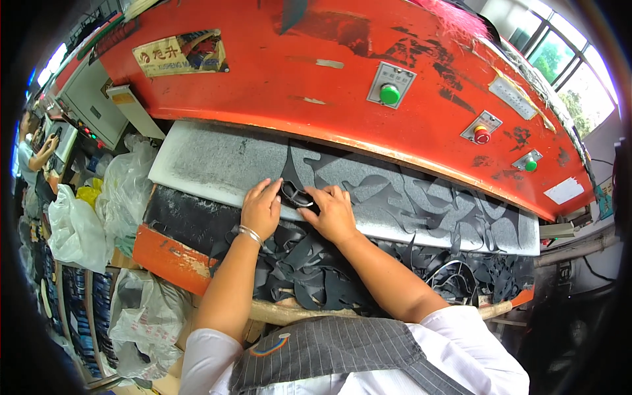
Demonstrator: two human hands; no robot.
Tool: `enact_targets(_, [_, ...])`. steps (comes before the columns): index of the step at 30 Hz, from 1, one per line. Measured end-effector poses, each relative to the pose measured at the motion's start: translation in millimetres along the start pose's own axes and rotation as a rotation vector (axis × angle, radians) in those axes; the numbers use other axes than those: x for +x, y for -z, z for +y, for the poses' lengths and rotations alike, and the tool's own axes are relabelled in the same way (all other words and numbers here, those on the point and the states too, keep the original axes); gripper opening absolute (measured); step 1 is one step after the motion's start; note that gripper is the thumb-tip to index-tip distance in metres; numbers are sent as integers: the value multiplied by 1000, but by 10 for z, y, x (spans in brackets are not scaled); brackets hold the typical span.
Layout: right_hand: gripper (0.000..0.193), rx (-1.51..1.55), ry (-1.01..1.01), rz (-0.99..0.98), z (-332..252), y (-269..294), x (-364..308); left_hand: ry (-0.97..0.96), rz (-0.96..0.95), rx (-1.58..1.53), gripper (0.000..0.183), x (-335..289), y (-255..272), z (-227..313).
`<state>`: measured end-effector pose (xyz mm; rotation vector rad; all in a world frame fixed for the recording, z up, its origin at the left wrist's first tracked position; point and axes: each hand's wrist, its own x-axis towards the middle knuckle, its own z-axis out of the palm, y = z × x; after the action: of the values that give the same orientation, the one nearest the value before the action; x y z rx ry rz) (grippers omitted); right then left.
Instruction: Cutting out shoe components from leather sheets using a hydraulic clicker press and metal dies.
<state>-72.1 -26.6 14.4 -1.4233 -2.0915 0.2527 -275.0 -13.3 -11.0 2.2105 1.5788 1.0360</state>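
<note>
A small black cutting die (297,195) with a curved metal rim is between my hands, near the front edge of a pale grey cutting board (217,158). My left hand (261,209) has its fingertips against the die's left side. From the right, my right hand (331,212) pinches it with thumb and fingers. Just behind and to the right lies a dark sheet (375,187), cut through with curved gaps where the board shows. Its material looks like leather or a synthetic.
A red press beam (296,79) spans above the board, with green buttons (390,94) and a red stop button (482,135). Dark offcuts (309,270) are heaped before the board. Plastic bags (79,227) crowd the left. Another person (34,155) works far left.
</note>
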Motion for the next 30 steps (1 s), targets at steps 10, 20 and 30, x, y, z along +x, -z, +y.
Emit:
enact_targets(10, [54,-71,-19,869,722,2183,-894,-2,-60,-417,21,220,240,1446])
enact_targets(20, [87,-120,-491,1269,1761,3724,-1589,-278,-26,-282,31,347,154,2444])
enact_targets(30, [62,54,-35,1029,370,2834,-1486,-117,-257,-46,20,-1997,407,1890])
